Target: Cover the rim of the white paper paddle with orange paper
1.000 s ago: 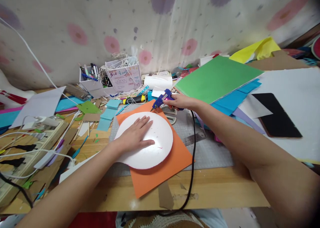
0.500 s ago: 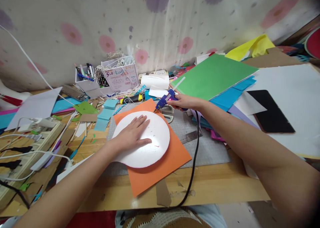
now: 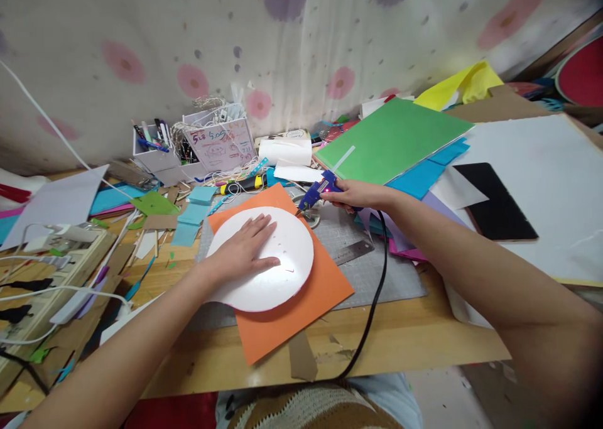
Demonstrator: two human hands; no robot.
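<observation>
Here, right grip (image 3: pixel 352 193) wrapped around a blue glue gun (image 3: pixel 311 196), left grip (image 3: pixel 242 250) spread flat on white disc (image 3: pixel 282 287).

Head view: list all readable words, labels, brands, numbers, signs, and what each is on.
"528", handwritten on the white box; any dots unclear.
"505", beside it; same doubt. Remaining writing there too small.
Blue glue gun: label too small to read.
Metal ruler: any markings too small.
Pale item behind the white roll: dark lettering, blurred.

Left fingers (image 3: pixel 267 234) on disc (image 3: pixel 286 251), glue gun (image 3: pixel 312 195)
</observation>
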